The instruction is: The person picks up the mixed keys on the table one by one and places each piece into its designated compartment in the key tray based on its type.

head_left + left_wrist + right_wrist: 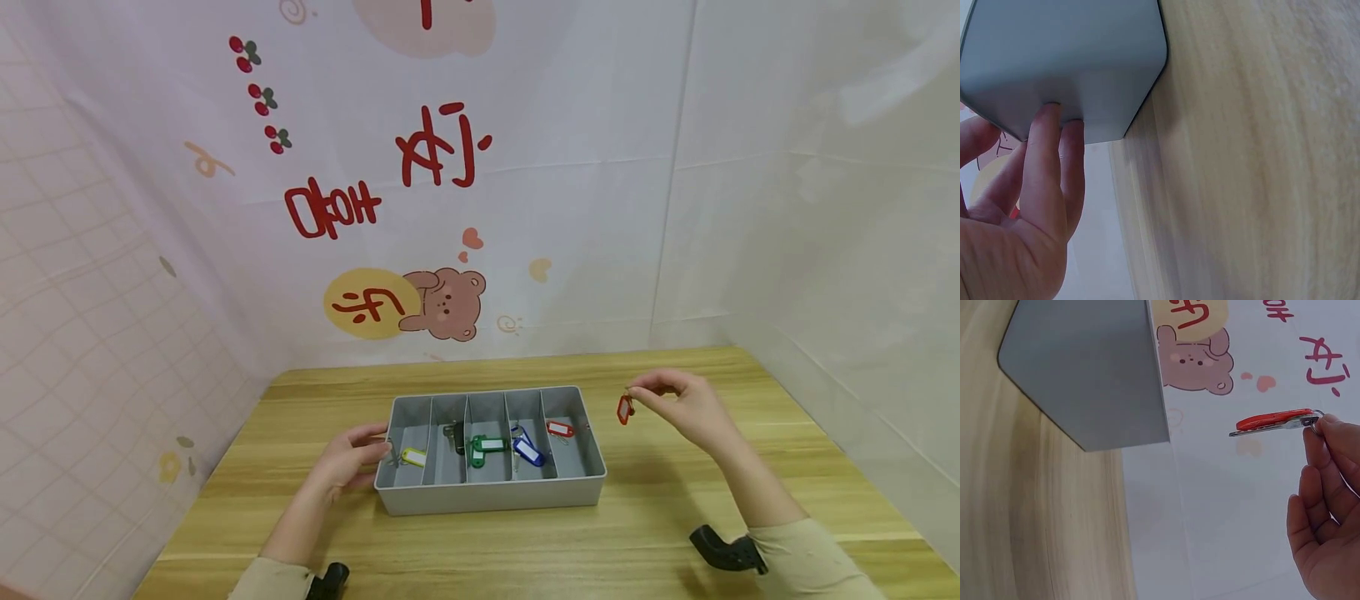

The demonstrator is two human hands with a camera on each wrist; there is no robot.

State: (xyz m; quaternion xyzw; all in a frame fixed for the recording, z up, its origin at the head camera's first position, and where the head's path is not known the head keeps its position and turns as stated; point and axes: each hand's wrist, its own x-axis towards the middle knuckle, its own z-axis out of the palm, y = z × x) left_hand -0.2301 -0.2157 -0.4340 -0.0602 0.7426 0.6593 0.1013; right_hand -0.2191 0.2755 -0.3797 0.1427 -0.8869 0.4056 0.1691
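Note:
A grey compartment tray (495, 497) sits on the wooden table. My left hand (351, 460) holds its left end, with fingertips against the outer wall (1104, 94) and one digit at the rim. To the right of the tray and above the table, my right hand (686, 408) pinches the ring of a key with a red tag (625, 409). In the right wrist view the key (1272, 427) lies along the red tag, both hanging from the ring. Another red key tag (559, 428) lies in the rightmost compartment.
Other compartments hold a yellow key tag (413, 457), dark keys (456, 437), green key tags (490, 445) and blue key tags (528, 452). Printed white cloth (585, 250) hangs behind the table (660, 517) and along both sides.

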